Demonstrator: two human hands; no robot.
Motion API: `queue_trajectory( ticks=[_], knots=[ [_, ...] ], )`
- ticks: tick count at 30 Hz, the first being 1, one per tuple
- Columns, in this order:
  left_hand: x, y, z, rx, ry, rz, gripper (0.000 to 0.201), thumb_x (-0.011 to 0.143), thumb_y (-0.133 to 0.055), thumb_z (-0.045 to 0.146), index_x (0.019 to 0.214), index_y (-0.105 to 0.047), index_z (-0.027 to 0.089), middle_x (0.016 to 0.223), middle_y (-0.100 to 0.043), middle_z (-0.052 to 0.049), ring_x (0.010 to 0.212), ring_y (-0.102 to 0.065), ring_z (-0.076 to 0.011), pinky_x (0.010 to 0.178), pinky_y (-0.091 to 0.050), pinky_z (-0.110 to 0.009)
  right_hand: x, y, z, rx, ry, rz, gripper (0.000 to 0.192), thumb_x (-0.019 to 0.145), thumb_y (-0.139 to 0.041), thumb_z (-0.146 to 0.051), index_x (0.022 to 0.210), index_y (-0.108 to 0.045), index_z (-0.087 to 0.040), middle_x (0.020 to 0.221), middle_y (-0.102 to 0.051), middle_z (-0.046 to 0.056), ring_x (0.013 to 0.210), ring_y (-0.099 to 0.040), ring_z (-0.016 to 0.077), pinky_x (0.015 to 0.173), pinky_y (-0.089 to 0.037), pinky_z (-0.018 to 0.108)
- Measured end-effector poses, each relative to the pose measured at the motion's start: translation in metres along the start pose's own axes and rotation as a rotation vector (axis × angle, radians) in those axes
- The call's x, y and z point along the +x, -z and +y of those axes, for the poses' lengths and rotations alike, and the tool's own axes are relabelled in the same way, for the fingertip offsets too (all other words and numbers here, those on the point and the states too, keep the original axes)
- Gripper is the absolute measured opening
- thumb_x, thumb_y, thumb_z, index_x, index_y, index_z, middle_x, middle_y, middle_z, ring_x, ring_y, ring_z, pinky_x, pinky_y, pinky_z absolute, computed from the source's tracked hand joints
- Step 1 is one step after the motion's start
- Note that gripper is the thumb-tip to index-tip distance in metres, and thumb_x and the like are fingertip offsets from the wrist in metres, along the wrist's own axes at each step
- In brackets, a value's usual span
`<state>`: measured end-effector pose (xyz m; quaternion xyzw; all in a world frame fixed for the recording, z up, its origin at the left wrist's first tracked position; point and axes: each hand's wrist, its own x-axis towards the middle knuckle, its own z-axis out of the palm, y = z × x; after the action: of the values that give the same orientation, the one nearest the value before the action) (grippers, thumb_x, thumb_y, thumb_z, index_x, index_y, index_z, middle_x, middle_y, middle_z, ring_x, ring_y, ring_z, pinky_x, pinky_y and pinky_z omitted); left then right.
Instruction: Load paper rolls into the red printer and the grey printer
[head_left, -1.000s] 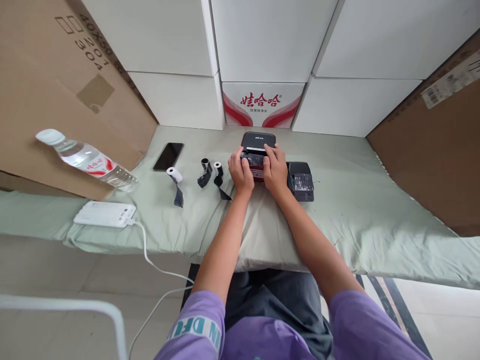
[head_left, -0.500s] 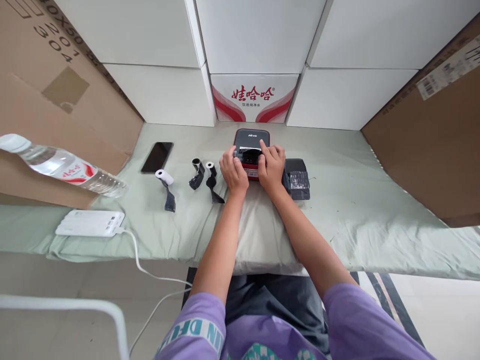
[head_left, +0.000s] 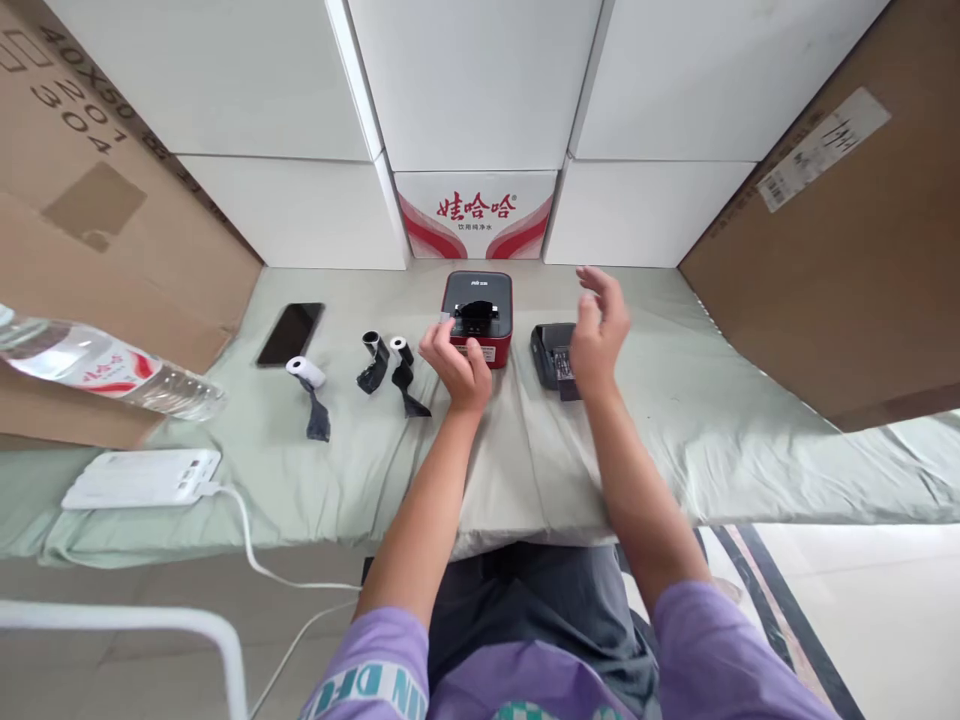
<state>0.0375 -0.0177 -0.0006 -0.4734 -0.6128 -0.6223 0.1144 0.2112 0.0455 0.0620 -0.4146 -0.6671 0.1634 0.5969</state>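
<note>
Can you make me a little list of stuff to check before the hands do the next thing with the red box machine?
1. Red machine sits flat on the green cloth: ok.
2. Left hand is at the machine's front left corner: ok.
3. Right hand is empty, lifted, fingers spread above the black lid: ok.
4. Paper inside the machine: cannot tell, the slot is dark.
5. Spare paper rolls lie apart from the hands: ok.
6. Phone is out of the way: ok.
</note>
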Motion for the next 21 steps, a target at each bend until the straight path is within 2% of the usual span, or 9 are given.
queue_trajectory(
  ticks=[1,3,6,8,10,12,16,21],
  knots=[
    [-0.005,0.001,0.004,-0.004,-0.018,-0.084,0.055,0.104,-0.031,0.047,0.134,-0.055,0.008,0.127,-0.062,-0.024,0.125,-0.058,-0.0294,0.109,-0.044,-0.044,0.006,0.012,0.014,0.060,-0.055,-0.010,0.048,0.101,-0.042,-0.056,0.133,-0.062,-0.026,0.133,-0.068,0.011,0.130,-0.061,0.0296,0.114,-0.045,0.052],
    [-0.016,0.001,0.012,0.002,-0.032,-0.353,0.051,0.104,-0.033,0.041,0.136,-0.058,0.011,0.112,-0.070,-0.016,0.103,-0.067,-0.0233,0.095,-0.051,-0.034,0.011,0.027,0.046,0.158,-0.244,-0.107,0.047,0.093,-0.056,-0.062,0.118,-0.066,-0.024,0.119,-0.074,0.009,0.119,-0.067,0.0275,0.109,-0.050,0.050],
    [-0.023,-0.004,0.027,0.151,0.044,-0.767,0.051,0.104,-0.039,0.030,0.152,-0.054,0.022,0.101,-0.076,-0.007,0.086,-0.070,-0.0188,0.083,-0.051,-0.028,0.001,0.030,0.085,0.306,-0.527,-0.204,0.060,0.082,-0.060,-0.072,0.119,-0.064,-0.025,0.121,-0.075,0.010,0.118,-0.068,0.0263,0.104,-0.054,0.046],
    [-0.023,-0.009,0.035,0.274,0.090,-0.937,0.056,0.102,-0.043,0.025,0.157,-0.050,0.032,0.105,-0.078,-0.005,0.088,-0.071,-0.0201,0.081,-0.050,-0.028,-0.009,0.025,0.096,0.337,-0.593,-0.184,0.067,0.081,-0.057,-0.076,0.123,-0.061,-0.024,0.124,-0.074,0.011,0.120,-0.067,0.0254,0.106,-0.053,0.044],
    [-0.020,-0.011,0.040,0.334,0.105,-1.024,0.059,0.101,-0.045,0.023,0.157,-0.048,0.040,0.115,-0.077,-0.003,0.094,-0.072,-0.0211,0.081,-0.050,-0.029,-0.016,0.019,0.095,0.328,-0.602,-0.151,0.072,0.082,-0.052,-0.080,0.128,-0.058,-0.025,0.131,-0.070,0.012,0.120,-0.067,0.0244,0.106,-0.053,0.042],
    [-0.017,-0.013,0.042,0.353,0.117,-1.060,0.060,0.101,-0.045,0.022,0.157,-0.046,0.043,0.122,-0.075,-0.001,0.100,-0.072,-0.0214,0.081,-0.050,-0.029,-0.019,0.016,0.091,0.309,-0.618,-0.131,0.075,0.084,-0.047,-0.082,0.133,-0.055,-0.026,0.141,-0.065,0.012,0.117,-0.068,0.0237,0.104,-0.054,0.041],
    [-0.014,-0.015,0.046,0.398,0.153,-1.120,0.059,0.102,-0.044,0.022,0.157,-0.048,0.042,0.122,-0.075,-0.001,0.104,-0.071,-0.0220,0.081,-0.051,-0.030,-0.019,0.016,0.085,0.312,-0.669,-0.112,0.073,0.086,-0.047,-0.078,0.138,-0.048,-0.027,0.149,-0.057,0.012,0.116,-0.069,0.0231,0.106,-0.053,0.042],
    [-0.010,-0.019,0.052,0.448,0.143,-1.175,0.059,0.102,-0.042,0.022,0.159,-0.046,0.036,0.125,-0.074,-0.005,0.101,-0.072,-0.0235,0.082,-0.051,-0.032,-0.021,0.017,0.084,0.327,-0.692,-0.098,0.068,0.088,-0.050,-0.074,0.139,-0.046,-0.029,0.146,-0.059,0.011,0.124,-0.066,0.0244,0.108,-0.052,0.042]
  ],
)
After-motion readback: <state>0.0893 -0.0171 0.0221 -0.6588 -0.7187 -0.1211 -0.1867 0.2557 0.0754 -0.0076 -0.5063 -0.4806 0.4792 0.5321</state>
